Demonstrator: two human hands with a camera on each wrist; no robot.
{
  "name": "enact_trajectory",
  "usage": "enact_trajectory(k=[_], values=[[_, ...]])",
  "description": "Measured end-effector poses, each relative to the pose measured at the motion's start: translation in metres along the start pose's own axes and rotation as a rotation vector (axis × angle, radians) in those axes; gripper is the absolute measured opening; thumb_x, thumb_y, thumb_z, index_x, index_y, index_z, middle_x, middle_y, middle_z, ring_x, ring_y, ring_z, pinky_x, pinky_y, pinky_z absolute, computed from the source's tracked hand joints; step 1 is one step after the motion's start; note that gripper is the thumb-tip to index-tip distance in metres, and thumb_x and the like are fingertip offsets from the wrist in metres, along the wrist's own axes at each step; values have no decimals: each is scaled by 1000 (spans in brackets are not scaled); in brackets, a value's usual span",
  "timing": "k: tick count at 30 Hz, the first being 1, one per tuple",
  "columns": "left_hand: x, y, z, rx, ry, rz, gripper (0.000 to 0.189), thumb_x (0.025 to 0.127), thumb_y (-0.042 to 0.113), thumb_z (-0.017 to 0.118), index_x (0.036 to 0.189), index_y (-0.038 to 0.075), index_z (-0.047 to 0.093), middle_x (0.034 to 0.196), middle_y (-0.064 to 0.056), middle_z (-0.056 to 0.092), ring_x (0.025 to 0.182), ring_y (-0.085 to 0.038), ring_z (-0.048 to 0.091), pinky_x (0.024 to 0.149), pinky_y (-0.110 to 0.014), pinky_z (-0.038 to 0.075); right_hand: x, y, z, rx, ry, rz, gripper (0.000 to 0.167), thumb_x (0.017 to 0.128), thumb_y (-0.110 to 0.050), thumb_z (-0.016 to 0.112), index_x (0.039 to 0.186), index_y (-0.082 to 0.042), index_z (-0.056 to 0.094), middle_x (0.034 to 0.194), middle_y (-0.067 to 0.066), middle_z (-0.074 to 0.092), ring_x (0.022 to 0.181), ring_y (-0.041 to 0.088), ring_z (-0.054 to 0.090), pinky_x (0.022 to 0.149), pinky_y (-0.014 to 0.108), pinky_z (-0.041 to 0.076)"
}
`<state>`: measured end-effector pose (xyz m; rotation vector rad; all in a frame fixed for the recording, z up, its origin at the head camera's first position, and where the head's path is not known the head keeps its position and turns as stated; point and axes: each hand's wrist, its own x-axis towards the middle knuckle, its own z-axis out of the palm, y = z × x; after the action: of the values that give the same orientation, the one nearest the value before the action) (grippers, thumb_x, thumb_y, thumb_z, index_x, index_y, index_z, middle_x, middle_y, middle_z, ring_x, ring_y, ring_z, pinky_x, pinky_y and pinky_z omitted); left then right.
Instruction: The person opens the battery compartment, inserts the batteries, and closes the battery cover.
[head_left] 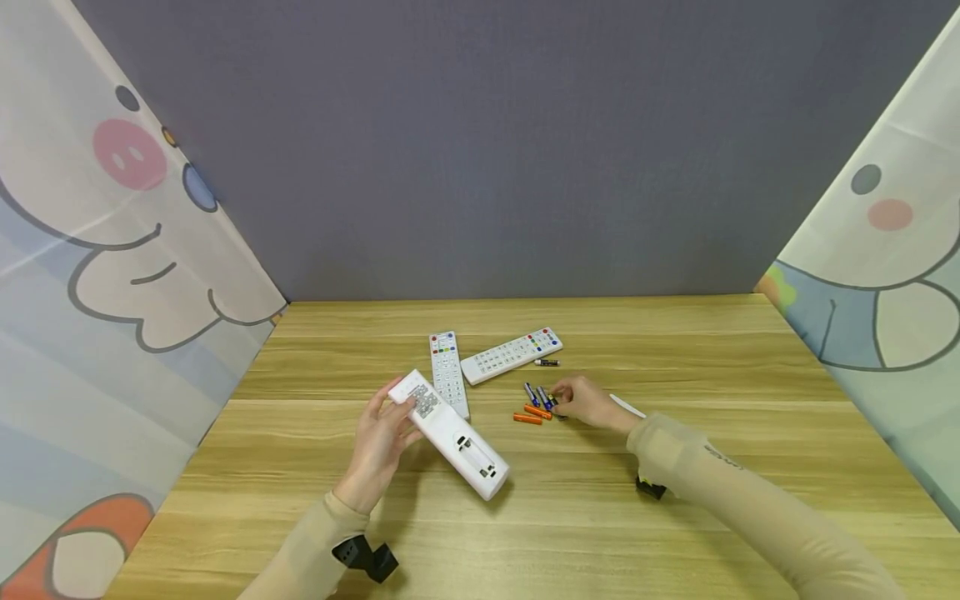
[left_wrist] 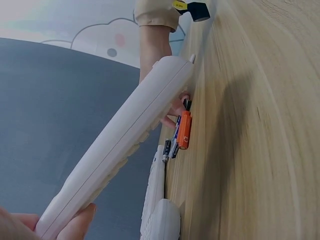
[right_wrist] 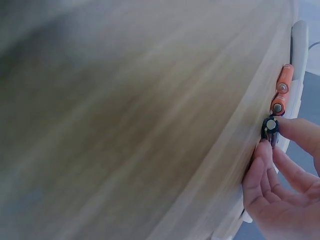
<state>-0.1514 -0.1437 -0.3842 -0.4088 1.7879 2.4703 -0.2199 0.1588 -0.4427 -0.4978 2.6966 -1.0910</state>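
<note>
My left hand (head_left: 378,442) grips one end of a white remote control (head_left: 442,425), held above the table with its back up. The battery compartment (head_left: 476,457) in that back is uncovered, and metal contacts show in it. My right hand (head_left: 588,402) is low at a small group of batteries, thumb and fingers pinching a dark battery (right_wrist: 270,125). Beside those fingertips lie two orange batteries (head_left: 527,418) and blue-and-silver batteries (head_left: 531,394). In the left wrist view the remote's side edge (left_wrist: 120,120) crosses in front of the right hand.
Two more white remotes lie button side up farther back: one upright in view (head_left: 448,375), one slanted (head_left: 512,356). A black battery (head_left: 547,362) lies below the slanted one. A thin white piece (head_left: 627,406) shows behind my right wrist. A grey panel (head_left: 525,167) borders the wooden table (head_left: 300,467).
</note>
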Motion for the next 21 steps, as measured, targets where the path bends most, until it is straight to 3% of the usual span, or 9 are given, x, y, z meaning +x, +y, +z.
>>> enact_trajectory(k=[7,14,21], values=[[-1,-1,0,-15,-5,-2,47,87,0,47,131,7,33,90,1,61,74,-15,61,65,-29,52,-1,-4,-1,-47,-33,19,28,75,-3,65,100,7,57,64,2,50,52,9,41,45,20,35],[-1,-1,-1,-19,-9,-2,47,88,-1,46,132,7,32,89,1,61,73,-15,60,66,-29,52,-1,-4,-3,14,-39,67,27,77,-3,63,101,5,55,66,3,50,53,11,42,46,21,37],[0,-1,-1,-7,-10,-2,46,87,1,47,131,8,33,95,-4,57,75,-15,60,66,-29,52,-4,-3,-5,40,-1,34,27,75,-1,63,101,4,56,69,4,52,54,11,44,45,21,39]])
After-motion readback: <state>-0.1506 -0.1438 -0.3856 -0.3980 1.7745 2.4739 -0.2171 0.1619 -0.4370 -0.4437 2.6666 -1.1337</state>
